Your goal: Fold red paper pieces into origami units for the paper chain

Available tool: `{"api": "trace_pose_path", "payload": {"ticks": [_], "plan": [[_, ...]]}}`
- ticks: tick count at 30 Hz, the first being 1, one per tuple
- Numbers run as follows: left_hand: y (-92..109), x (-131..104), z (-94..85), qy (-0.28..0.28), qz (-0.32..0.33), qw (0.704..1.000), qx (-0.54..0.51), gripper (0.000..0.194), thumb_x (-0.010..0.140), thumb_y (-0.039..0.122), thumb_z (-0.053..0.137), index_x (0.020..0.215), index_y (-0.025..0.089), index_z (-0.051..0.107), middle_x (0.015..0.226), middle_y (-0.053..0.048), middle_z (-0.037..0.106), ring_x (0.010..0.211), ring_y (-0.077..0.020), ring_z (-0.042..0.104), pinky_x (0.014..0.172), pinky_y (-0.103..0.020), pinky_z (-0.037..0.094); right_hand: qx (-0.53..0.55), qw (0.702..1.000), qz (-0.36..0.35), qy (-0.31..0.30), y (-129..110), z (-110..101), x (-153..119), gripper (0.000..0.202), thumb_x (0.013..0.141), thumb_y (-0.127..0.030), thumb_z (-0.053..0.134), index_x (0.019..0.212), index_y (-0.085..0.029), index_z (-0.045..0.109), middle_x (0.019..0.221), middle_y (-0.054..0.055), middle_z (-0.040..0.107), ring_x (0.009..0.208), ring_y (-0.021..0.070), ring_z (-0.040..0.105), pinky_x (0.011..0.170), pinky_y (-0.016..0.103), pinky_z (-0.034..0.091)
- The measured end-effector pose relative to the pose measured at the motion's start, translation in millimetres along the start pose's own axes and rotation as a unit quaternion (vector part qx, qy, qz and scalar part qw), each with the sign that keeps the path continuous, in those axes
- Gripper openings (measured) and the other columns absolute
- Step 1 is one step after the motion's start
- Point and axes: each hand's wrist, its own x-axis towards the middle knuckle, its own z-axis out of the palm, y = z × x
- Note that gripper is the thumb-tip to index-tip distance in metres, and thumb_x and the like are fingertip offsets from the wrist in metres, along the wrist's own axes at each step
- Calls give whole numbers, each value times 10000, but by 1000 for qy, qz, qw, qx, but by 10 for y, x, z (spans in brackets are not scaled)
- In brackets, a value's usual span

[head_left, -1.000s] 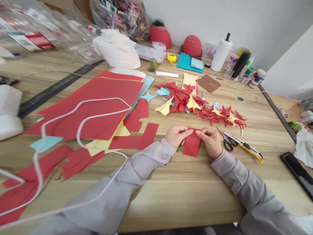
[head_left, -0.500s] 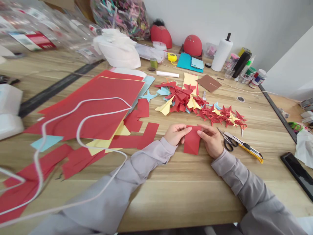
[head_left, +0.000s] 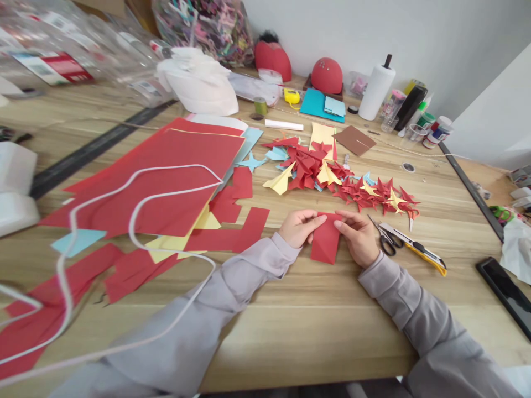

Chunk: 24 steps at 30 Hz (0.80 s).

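Note:
Between both hands is a small red paper rectangle [head_left: 326, 241], its lower end toward me. My left hand [head_left: 299, 225] pinches the upper left corner, thumb lying on top. My right hand [head_left: 357, 235] grips the upper right corner between thumb and fingers. The fingertips beneath the paper are partly hidden. To the right of my right hand lie black-handled scissors [head_left: 388, 239] and a yellow utility knife [head_left: 427, 258]. Beyond the hands is a heap of folded red paper pieces [head_left: 309, 170], with yellow and blue ones mixed in, beside several red paper stars [head_left: 365, 194].
Large red sheets [head_left: 178, 182] and cut red strips [head_left: 215, 240] cover the left side, with a white cable [head_left: 136, 235] across them. A phone [head_left: 504, 293] lies at the right edge. Bottles and a glue-like white cylinder [head_left: 376, 91] stand at the back.
The lower end of the red paper has swung slightly toward me and left, so the sheet sits a little more tilted. Both hands keep their hold in nearly the same place.

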Motion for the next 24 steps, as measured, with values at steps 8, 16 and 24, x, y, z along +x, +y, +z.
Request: {"api": "trace_pose_path", "payload": {"ticks": [8,16,24], "plan": [[-87,-3,10,-4,69,998,8,319,677,321,630,937,144,576,732,-9,598,352,-23,411,320,-174,311,-30,1000,-3,3,57,-30,-5,210,593,-253,732,794,-214,686,657,-22,635,583,100,550,596,256,448],[-83,-22,1,15,166,978,128,242,644,274,662,839,135,632,847,-61,599,553,-76,499,483,-201,398,-60,998,-16,11,53,-29,-8,214,584,-258,735,785,-203,686,661,-11,641,579,106,548,572,251,444],[-117,82,-50,88,75,993,24,309,522,277,741,762,118,629,581,-4,600,499,-83,494,496,-213,412,3,1000,14,-28,35,-45,-3,149,674,-274,671,808,-209,687,606,-20,627,527,81,525,545,222,421]]}}
